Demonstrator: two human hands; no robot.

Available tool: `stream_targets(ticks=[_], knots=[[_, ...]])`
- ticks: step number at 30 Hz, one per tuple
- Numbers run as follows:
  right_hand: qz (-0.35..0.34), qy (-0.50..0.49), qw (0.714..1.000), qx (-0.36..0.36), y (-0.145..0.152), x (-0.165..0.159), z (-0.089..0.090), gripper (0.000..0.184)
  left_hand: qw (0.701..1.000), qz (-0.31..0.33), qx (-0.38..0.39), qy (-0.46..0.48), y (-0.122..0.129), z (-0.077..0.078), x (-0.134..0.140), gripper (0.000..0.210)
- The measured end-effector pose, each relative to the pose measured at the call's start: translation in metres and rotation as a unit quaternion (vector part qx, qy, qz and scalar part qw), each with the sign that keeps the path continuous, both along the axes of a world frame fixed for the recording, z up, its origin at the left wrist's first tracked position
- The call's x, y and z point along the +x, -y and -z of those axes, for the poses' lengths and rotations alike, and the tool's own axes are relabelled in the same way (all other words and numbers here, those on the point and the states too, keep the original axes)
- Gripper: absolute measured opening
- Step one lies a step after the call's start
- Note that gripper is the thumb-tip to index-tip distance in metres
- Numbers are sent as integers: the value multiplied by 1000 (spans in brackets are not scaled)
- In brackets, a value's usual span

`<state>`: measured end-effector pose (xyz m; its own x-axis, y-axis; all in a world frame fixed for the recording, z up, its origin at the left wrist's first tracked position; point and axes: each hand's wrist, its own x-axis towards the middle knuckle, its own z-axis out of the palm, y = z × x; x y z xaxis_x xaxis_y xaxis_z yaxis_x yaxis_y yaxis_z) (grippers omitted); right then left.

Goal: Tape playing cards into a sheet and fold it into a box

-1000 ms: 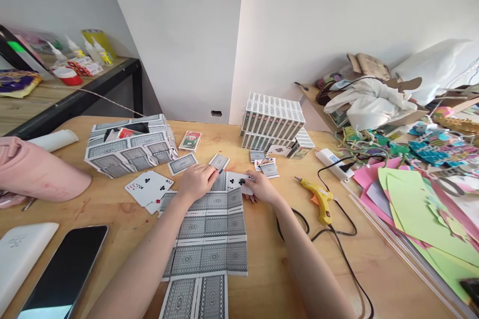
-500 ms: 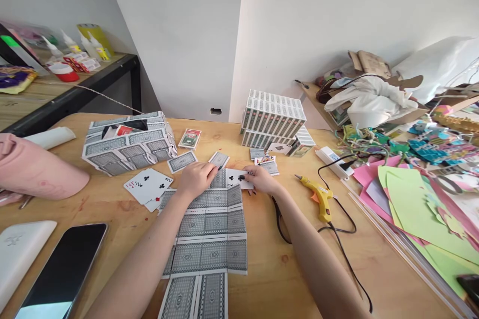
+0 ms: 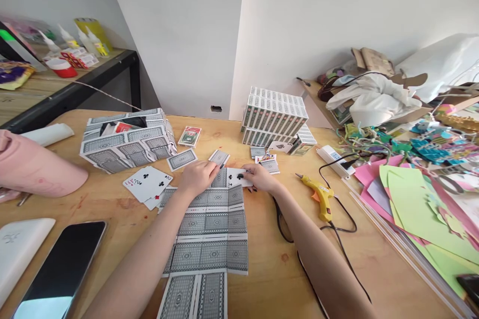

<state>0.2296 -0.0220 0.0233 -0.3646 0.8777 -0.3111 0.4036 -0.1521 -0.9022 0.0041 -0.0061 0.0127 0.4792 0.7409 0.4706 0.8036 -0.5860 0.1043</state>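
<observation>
A sheet of joined playing cards [image 3: 214, 255], grey backs up, runs from the table's front edge up to my hands. My left hand [image 3: 198, 178] is closed at its far end, its fingers curled against a back-up card [image 3: 222, 177]; the grip underneath is hidden. My right hand [image 3: 259, 178] pinches a face-up club card [image 3: 235, 178], thumb on top, beside that end of the sheet. Loose cards [image 3: 147, 187] lie left of my left hand. Another back-up card [image 3: 219, 157] sits just beyond it.
A card-covered box [image 3: 127, 144] stands at the back left, near a red-and-green card pack [image 3: 189, 136]. Stacked card packs [image 3: 275, 117] rise behind my right hand. Right of it lies a yellow glue gun [image 3: 318, 195] with its cord. A phone [image 3: 62, 269] and pink bottle [image 3: 41, 164] are left.
Both hands stay nearly in place. The club card shows slightly less beside the sheet, with my right hand still on it. The view has shifted a little.
</observation>
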Motion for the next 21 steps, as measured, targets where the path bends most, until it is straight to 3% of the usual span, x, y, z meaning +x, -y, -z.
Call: stream_targets(ticks=[6, 14, 19, 21], knots=[[10, 0, 1000, 5, 1, -4, -1, 11, 1000, -1, -7, -8, 0, -1, 2, 35], [42, 43, 996, 69, 9, -10, 0, 16, 1000, -4, 2, -10, 0, -1, 2, 36], [18, 42, 999, -9, 5, -6, -8, 3, 1000, 4, -12, -4, 0, 0, 2, 36], [5, 56, 998, -25, 2, -4, -13, 6, 1000, 9, -15, -1, 0, 0, 3, 37]])
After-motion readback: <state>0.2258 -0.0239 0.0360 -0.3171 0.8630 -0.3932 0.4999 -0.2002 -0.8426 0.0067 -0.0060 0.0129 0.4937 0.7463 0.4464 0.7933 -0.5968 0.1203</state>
